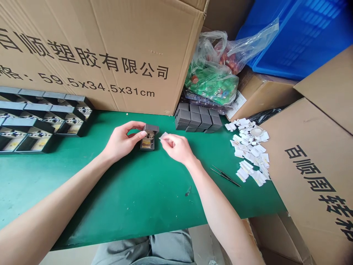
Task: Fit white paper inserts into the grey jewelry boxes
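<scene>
My left hand (123, 141) grips a small dark grey box (149, 137) by its left side, thumb at the front. The box stands on the green table with its lid up; a yellowish piece and a dark and pale insert show inside. Just right of it, my right hand (178, 147) pinches a small white paper piece (163, 135) between thumb and fingertips, apart from the box. Tweezers (225, 177) lie on the table to the right of my right forearm. Beyond them is a loose pile of small white pieces (250, 147).
Open dark boxes (38, 117) stand in rows at the left. Closed grey boxes (197, 118) are stacked at the back. Large cartons (110, 44) wall the back, and another carton (311, 154) the right. Plastic bags (215, 77) and a blue crate (298, 36) sit behind.
</scene>
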Motion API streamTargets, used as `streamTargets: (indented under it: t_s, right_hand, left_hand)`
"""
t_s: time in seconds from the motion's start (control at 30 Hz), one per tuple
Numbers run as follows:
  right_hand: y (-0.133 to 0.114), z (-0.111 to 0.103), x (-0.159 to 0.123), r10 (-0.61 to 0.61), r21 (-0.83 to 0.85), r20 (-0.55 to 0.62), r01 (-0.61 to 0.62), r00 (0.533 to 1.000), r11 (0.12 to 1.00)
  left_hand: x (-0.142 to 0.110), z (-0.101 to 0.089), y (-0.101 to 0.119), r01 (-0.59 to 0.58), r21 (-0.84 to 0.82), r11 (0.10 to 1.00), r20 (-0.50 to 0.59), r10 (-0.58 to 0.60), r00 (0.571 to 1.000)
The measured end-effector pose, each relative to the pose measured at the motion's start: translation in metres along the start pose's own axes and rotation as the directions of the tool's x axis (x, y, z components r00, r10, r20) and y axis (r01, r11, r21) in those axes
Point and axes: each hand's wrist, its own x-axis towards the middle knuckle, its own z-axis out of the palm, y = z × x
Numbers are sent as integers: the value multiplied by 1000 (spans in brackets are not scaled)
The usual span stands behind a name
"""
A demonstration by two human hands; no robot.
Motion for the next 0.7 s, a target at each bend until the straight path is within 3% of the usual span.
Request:
streamTargets:
  t_s: [0.13, 0.2, 0.4, 0.7]
  right_hand:
    - [5, 2, 2, 66, 19, -181, -63, 981, 998]
    - [9, 3, 3, 120, -13, -218, -126, 968, 992]
    - [12, 4, 7, 213, -54, -169, -225, 962, 973]
    - [6, -2, 6, 236, -82, -41, -239, 971, 968]
  left_hand:
    - [-1, 1, 2, -18, -23, 1000, 9, 18, 1000]
    - [-1, 1, 2, -35, -38, 999, 15, 35, 999]
    - [-2, 1, 3, -68, -60, 996, 20, 69, 997]
    - [2, 1, -8, -96, -74, 993, 10, 97, 995]
